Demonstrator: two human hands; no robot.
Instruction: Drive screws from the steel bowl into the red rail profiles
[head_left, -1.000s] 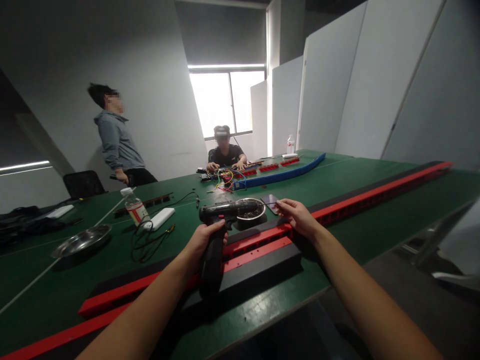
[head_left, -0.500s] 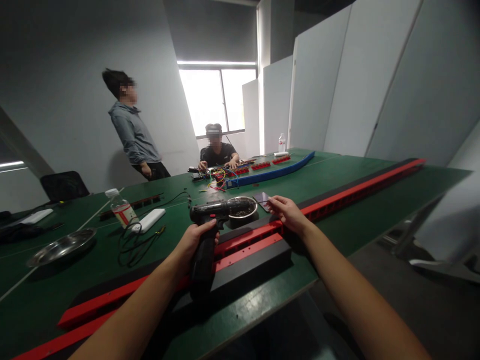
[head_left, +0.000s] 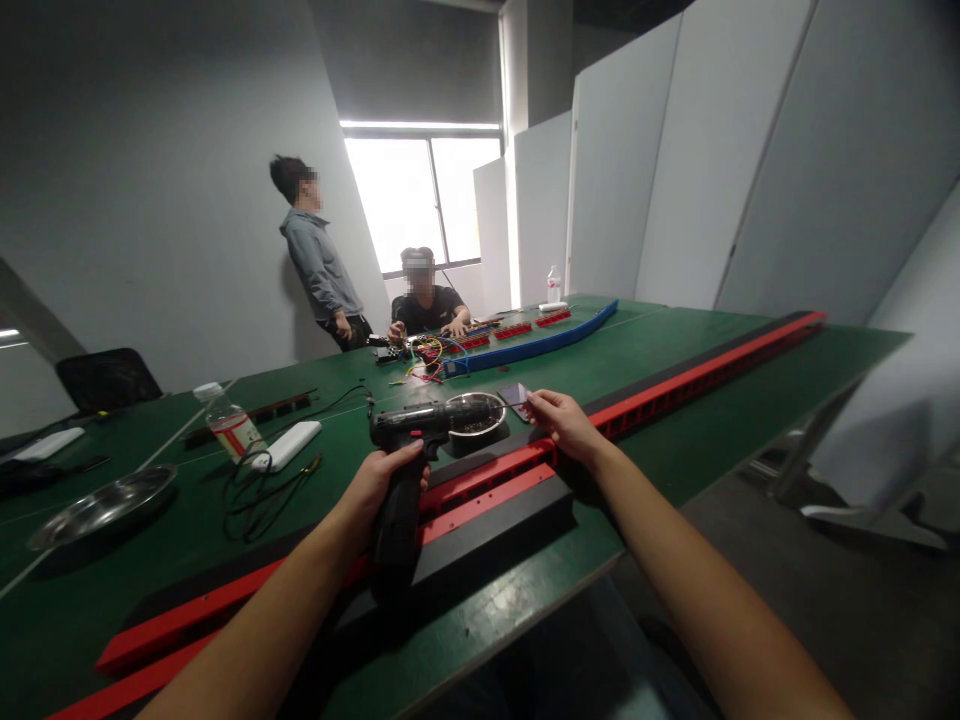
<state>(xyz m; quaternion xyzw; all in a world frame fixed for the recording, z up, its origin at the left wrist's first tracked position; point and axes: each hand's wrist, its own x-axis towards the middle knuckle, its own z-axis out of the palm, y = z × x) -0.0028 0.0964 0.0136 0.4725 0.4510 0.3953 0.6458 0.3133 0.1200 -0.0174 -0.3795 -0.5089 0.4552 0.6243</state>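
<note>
My left hand (head_left: 386,482) is wrapped round the grip of a black power drill (head_left: 409,425), which points right. Beyond the drill's nose, my right hand (head_left: 561,420) pinches the far end of the thin bit. Under both hands lie long red and black rails (head_left: 480,500), the nearer one ending below my right hand. Just behind the drill's front stands a metal bowl (head_left: 477,425) with small dark pieces in it. A phone-like flat item (head_left: 514,398) lies beside the bowl, partly hidden by my right hand.
On the green table (head_left: 645,375) are a bottle (head_left: 231,425), a white box (head_left: 289,445), cables, a steel dish (head_left: 105,505) and a long blue strip (head_left: 532,348). A seated person (head_left: 424,300) handles wired parts; another person (head_left: 315,260) stands at the wall.
The view has shifted slightly, and the standing person appears further right, nearer the seated one. Both hands keep the same hold on the drill and its bit.
</note>
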